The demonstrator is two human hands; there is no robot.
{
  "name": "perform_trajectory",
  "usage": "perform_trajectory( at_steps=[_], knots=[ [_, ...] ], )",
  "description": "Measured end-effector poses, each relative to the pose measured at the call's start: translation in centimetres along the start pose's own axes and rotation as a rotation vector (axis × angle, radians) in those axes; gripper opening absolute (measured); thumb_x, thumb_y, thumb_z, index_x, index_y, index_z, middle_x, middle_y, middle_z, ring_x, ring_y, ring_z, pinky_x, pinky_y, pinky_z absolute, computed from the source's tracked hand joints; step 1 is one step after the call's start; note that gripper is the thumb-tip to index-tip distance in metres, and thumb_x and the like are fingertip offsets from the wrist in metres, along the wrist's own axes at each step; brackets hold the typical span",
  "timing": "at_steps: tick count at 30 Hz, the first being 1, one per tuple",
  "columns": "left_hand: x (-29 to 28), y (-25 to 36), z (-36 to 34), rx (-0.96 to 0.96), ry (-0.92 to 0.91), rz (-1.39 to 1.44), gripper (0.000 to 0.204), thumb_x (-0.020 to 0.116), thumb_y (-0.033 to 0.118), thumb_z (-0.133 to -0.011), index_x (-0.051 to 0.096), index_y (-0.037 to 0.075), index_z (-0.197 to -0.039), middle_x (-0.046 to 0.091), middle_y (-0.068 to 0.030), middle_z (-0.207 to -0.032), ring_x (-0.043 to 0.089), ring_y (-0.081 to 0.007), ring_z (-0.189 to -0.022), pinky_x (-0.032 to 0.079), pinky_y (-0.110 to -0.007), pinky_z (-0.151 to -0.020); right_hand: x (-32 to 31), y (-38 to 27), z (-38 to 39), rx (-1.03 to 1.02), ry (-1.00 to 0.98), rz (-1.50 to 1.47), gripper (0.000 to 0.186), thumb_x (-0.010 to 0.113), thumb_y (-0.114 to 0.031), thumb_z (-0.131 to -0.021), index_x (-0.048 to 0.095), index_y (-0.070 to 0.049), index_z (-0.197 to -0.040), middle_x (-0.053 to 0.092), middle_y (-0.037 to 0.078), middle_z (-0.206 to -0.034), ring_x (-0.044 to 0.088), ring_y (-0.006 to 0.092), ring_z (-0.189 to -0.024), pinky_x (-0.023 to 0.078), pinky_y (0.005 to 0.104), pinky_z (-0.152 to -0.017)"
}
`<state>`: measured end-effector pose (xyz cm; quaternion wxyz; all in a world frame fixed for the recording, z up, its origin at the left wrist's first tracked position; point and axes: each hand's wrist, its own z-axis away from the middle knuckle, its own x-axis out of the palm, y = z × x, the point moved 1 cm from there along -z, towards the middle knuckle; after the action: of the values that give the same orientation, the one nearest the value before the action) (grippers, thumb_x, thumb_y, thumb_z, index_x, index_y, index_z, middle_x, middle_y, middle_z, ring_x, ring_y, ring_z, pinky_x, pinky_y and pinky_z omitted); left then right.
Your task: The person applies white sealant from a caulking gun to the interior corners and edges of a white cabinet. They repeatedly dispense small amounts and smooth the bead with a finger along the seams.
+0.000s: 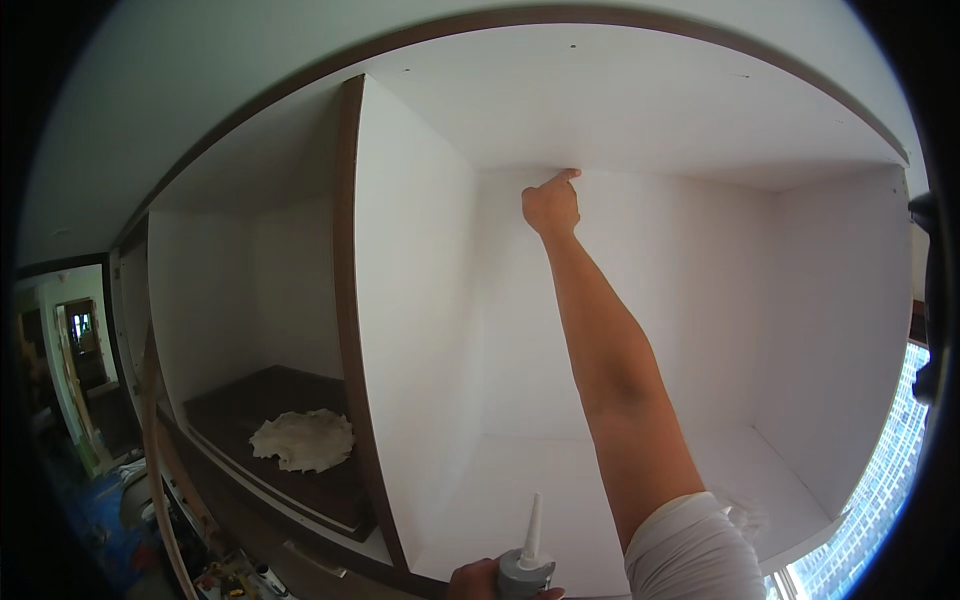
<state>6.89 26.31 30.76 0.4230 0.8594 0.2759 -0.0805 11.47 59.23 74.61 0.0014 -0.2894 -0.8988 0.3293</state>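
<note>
My right arm stretches up into a white open cabinet (620,380). At its far end my right hand (552,205) is mostly curled, one finger stuck out to the right, touching the seam where the cabinet's top panel meets the back panel. I see nothing held in it, though the palm side is hidden. At the lower edge my left hand (474,581) is closed around a grey sealant cartridge (526,575). Its pale tapered nozzle (533,525) points upward. Most of the cartridge is cut off by the lower edge.
A brown-edged divider (352,250) separates a left compartment, where a crumpled whitish cloth or sheet (303,440) lies on a dark board (225,405). Crumpled clear material (738,515) rests at the right, by my sleeve. Tools and clutter (235,578) sit at lower left. A window (880,450) is at right.
</note>
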Motion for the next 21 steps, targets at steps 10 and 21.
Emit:
perform_trajectory(
  at_steps=[10, 21],
  knots=[
    [-0.2, -0.1, -0.3, 0.046, 0.013, -0.03, 0.039, 0.089, 0.03, -0.083, 0.076, 0.001, -0.106, 0.079, -0.0152, -0.091, 0.076, -0.0278, -0.081, 0.06, -0.042, -0.075, 4.6, -2.3, 1.2, -0.228, -0.355, -0.177, 0.093, 0.06, -0.012, -0.087, 0.016, 0.005, -0.166, 0.071, 0.016, -0.123, 0.066, 0.0329, -0.116, 0.044, 0.0481, -0.11],
    [-1.9, 3.6, -1.6, -0.18, -0.132, 0.279, 0.028, 0.087, 0.025, -0.086, 0.073, 0.0, -0.09, 0.075, -0.0081, -0.075, 0.075, -0.0158, -0.074, 0.059, -0.033, -0.069, -12.8, 8.0, 12.0, -0.353, -1.162, 0.655, 0.049, 0.068, -0.029, -0.099, 0.066, -0.009, -0.143, 0.074, 0.012, -0.119, 0.071, 0.0286, -0.102, 0.056, 0.0453, -0.09]
  ],
)
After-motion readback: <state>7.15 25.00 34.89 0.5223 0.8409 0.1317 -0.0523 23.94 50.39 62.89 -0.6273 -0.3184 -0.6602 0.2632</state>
